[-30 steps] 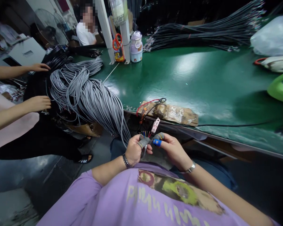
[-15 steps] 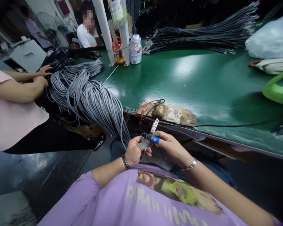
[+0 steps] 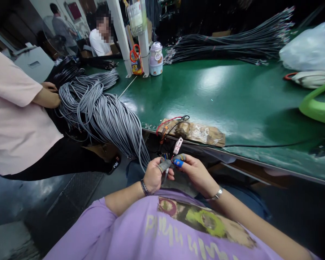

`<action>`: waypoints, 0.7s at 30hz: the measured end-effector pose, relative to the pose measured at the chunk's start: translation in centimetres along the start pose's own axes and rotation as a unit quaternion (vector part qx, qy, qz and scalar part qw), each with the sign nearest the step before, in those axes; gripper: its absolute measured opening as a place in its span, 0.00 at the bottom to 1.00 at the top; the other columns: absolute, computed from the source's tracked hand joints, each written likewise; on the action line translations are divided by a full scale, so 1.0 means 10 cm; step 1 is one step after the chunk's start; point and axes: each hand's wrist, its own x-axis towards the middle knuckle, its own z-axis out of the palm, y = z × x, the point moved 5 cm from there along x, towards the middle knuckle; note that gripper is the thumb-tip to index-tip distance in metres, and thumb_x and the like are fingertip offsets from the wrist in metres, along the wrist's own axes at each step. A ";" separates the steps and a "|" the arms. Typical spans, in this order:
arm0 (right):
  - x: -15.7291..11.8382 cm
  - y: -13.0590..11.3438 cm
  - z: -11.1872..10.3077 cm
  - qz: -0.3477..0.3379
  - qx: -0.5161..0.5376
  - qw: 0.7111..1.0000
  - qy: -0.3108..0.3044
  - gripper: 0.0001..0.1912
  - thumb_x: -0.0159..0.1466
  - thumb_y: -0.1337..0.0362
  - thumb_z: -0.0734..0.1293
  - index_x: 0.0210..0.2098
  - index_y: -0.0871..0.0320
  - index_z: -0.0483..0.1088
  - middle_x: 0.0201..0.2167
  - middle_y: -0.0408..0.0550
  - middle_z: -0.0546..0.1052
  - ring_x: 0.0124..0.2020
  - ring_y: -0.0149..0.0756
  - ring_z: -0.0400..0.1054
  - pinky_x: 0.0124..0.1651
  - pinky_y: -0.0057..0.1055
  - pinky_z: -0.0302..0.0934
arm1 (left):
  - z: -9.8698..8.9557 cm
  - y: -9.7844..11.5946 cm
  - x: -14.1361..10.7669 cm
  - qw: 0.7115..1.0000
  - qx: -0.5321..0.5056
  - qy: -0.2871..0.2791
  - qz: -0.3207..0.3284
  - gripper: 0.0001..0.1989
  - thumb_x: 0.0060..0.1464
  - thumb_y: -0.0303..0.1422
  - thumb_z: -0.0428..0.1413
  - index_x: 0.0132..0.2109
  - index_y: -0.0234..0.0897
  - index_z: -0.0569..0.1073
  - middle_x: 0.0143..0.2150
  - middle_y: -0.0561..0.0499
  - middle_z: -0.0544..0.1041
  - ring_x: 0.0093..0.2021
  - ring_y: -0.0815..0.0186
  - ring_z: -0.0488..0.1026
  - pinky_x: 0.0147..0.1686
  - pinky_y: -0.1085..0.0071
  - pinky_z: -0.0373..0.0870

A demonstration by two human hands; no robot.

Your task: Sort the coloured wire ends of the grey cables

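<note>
My left hand (image 3: 155, 174), with grey finger covers, is closed around the end of a grey cable (image 3: 165, 177). Thin coloured wires (image 3: 165, 156) fan out above its thumb and index finger. Close beside it, my right hand (image 3: 196, 172) pinches at the wires, a blue wrap on its thumb and a grey cover on its index finger. What lies between these fingertips is too small to make out. Just above the right fingertips, a small pale pink piece (image 3: 178, 145) stands by the table edge. The large bundle of grey cables (image 3: 108, 112) hangs over the edge to the left.
A taped wooden board (image 3: 213, 135) with red and black leads lies on the green table (image 3: 233, 94). Farther back are a lidded cup (image 3: 156, 59), red-handled scissors (image 3: 134, 53) and black cables (image 3: 219, 47). A green basket (image 3: 318, 106) sits right. A co-worker (image 3: 18, 115) stands left.
My right thumb and fingers have shifted slightly at the wires, while my left hand stays in place. The co-worker at left has leaned closer to the cables, their hands now mostly hidden.
</note>
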 end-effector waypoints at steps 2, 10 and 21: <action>-0.01 -0.04 0.01 -0.018 -0.018 1.000 0.007 0.15 0.51 0.51 0.73 0.26 0.57 0.72 0.24 0.44 0.72 0.27 0.32 0.61 0.32 0.30 0.58 | 0.00 0.01 0.00 1.000 0.010 0.008 0.006 0.24 0.38 0.49 0.64 0.29 0.34 0.66 0.19 0.54 0.72 0.15 0.73 0.67 0.17 0.77 0.65; 0.03 0.03 -0.09 0.018 0.055 0.998 0.012 0.19 0.50 0.49 0.73 0.28 0.58 0.72 0.25 0.44 0.72 0.26 0.30 0.61 0.31 0.29 0.58 | -0.01 0.08 -0.04 0.999 0.017 0.021 0.038 0.24 0.38 0.50 0.64 0.28 0.34 0.65 0.17 0.55 0.70 0.14 0.73 0.65 0.14 0.78 0.61; 0.32 -0.11 0.03 0.097 0.167 0.977 -0.086 0.24 0.51 0.41 0.71 0.27 0.58 0.69 0.23 0.43 0.69 0.22 0.28 0.58 0.27 0.28 0.57 | 0.22 0.25 -0.06 0.996 0.013 -0.021 0.088 0.23 0.41 0.50 0.63 0.29 0.34 0.67 0.18 0.55 0.70 0.15 0.74 0.65 0.16 0.77 0.65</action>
